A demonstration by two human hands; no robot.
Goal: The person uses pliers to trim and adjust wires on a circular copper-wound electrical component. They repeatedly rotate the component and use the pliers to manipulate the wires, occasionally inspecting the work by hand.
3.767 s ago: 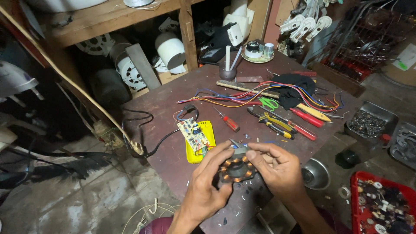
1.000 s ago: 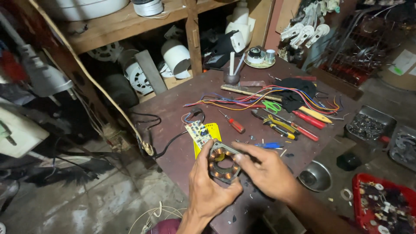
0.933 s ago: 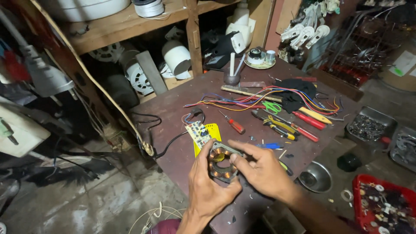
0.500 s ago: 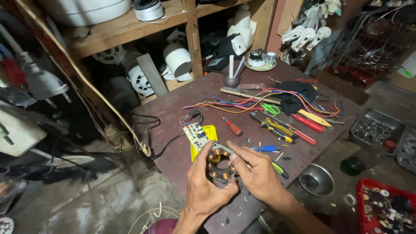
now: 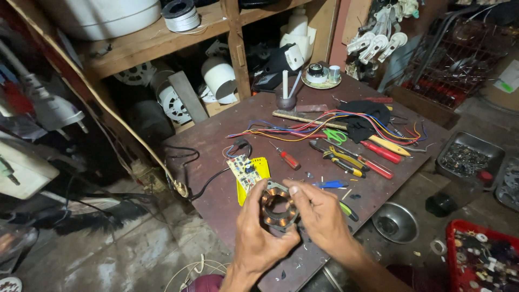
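Stator core (image 5: 278,210), ring-shaped w/ copper windings, sits held up between both hands over the near edge of the workbench (image 5: 227,189), just below a small green circuit board (image 5: 243,170) lying on a yellow plate (image 5: 260,168). Largest first: brown bench top, then the wooden shelf (image 5: 146,40) behind it w/ a white tub (image 5: 102,16) and a wire spool (image 5: 181,13). Right of bench: grey tray of small hardware (image 5: 466,158), red bin of parts (image 5: 484,257), steel bowl (image 5: 396,221). On the bench: bundle of coloured wires (image 5: 303,127), black cloth (image 5: 362,116), red-handled screwdrivers (image 5: 378,157), yellow-black pliers (image 5: 340,159), green scissors (image 5: 335,135). Left hand (image 5: 259,240) cups the core from below, fingers curled round its rim. Right hand (image 5: 319,216) pinches the core's upper right edge, thumb on top.
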